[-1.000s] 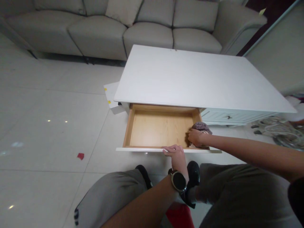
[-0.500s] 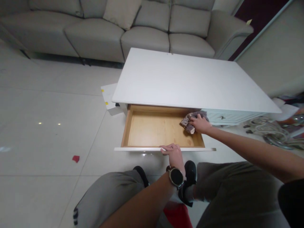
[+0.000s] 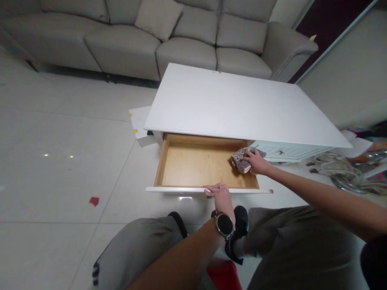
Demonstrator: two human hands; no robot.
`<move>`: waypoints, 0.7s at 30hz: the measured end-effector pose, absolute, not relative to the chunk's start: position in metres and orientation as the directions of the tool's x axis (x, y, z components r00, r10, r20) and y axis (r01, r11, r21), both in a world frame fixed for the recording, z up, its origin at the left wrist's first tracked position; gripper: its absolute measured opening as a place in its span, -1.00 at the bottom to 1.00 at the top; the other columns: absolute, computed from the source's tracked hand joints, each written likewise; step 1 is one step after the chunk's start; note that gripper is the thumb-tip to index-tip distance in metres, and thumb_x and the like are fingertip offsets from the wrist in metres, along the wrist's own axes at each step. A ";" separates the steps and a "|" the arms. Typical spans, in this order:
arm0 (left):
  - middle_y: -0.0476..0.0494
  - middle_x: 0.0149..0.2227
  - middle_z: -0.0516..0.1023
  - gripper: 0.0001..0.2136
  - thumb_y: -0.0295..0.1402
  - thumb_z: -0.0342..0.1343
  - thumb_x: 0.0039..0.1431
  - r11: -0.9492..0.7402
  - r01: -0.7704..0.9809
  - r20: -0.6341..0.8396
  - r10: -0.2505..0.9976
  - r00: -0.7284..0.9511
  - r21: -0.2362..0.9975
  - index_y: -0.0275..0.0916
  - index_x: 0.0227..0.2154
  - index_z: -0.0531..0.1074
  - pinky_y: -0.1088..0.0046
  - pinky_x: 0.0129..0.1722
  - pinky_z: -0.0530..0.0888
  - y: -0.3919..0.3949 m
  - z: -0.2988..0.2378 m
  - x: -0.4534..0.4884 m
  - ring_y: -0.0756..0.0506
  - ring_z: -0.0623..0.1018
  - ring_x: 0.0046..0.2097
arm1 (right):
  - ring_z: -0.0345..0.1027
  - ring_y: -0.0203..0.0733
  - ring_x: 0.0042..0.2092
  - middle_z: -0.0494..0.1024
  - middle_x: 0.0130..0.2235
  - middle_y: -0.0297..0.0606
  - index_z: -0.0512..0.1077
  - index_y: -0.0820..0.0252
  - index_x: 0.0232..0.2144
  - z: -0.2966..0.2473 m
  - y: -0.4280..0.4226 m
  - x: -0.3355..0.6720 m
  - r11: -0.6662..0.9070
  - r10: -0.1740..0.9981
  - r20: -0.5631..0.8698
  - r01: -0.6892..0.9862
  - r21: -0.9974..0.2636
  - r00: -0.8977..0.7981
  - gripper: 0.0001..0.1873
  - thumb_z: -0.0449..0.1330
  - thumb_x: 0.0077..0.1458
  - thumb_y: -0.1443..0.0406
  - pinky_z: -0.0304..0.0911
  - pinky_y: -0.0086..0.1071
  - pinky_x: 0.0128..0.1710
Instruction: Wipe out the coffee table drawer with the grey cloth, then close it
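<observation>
A wooden drawer (image 3: 193,161) with a white front is pulled out of the white coffee table (image 3: 242,104). My left hand (image 3: 222,195), with a watch on its wrist, grips the top edge of the drawer front, fingers over the rim. My right hand (image 3: 256,161) is closed on a bunched, brown-and-white patterned cloth (image 3: 241,159) at the drawer's right side. Part of the cloth is hidden under the fingers. The bare wooden bottom of the drawer shows to the left of the cloth.
A grey sofa (image 3: 187,50) with a cushion (image 3: 159,18) stands behind the table. A white box (image 3: 140,121) sits at the table's left end. A red scrap (image 3: 94,201) lies on the tiled floor. Coiled cords (image 3: 347,169) lie at the right.
The cloth and my right hand have shifted slightly within the drawer's right end, the cloth now more bunched. My left hand stays on the drawer front. The view has tilted a little.
</observation>
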State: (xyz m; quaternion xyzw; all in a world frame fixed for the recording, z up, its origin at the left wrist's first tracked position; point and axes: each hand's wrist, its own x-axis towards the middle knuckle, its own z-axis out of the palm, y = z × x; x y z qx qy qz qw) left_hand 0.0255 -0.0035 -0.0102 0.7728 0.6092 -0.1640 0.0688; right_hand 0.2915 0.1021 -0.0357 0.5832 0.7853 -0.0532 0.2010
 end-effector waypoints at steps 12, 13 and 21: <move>-0.37 -0.02 0.55 -0.62 -0.61 -0.17 0.34 -0.260 0.958 -0.345 0.916 0.205 -0.121 -0.32 0.01 0.51 -0.17 -0.03 0.49 -0.005 -0.007 0.024 -0.42 0.55 0.13 | 0.19 0.22 0.09 0.39 0.12 0.00 0.53 0.07 0.06 -0.030 0.120 0.279 0.275 0.927 -0.326 0.928 0.252 -0.186 -0.53 0.19 0.06 0.33 0.29 -0.11 -0.07; -0.37 -0.02 0.55 -0.62 -0.61 -0.17 0.34 -0.259 0.960 -0.348 0.914 0.207 -0.109 -0.33 0.02 0.51 -0.18 -0.02 0.49 -0.005 -0.008 0.024 -0.42 0.55 0.13 | 0.22 0.21 0.08 0.43 0.10 0.01 0.56 0.08 0.01 -0.028 0.111 0.275 0.318 0.906 -0.362 0.917 0.241 -0.219 -0.56 0.20 0.05 0.33 0.29 -0.12 -0.09; -0.43 0.00 0.53 -0.63 -0.59 -0.13 0.34 -0.241 0.969 -0.373 0.904 0.208 -0.045 -0.36 0.05 0.50 -0.24 0.03 0.44 -0.004 -0.008 0.024 -0.49 0.50 0.18 | 0.48 0.05 -0.17 0.64 -0.23 0.00 0.65 0.21 -0.34 -0.034 0.080 0.232 0.576 0.648 -0.673 0.807 0.126 -0.357 -0.79 0.24 -0.05 0.37 0.28 -0.18 -0.18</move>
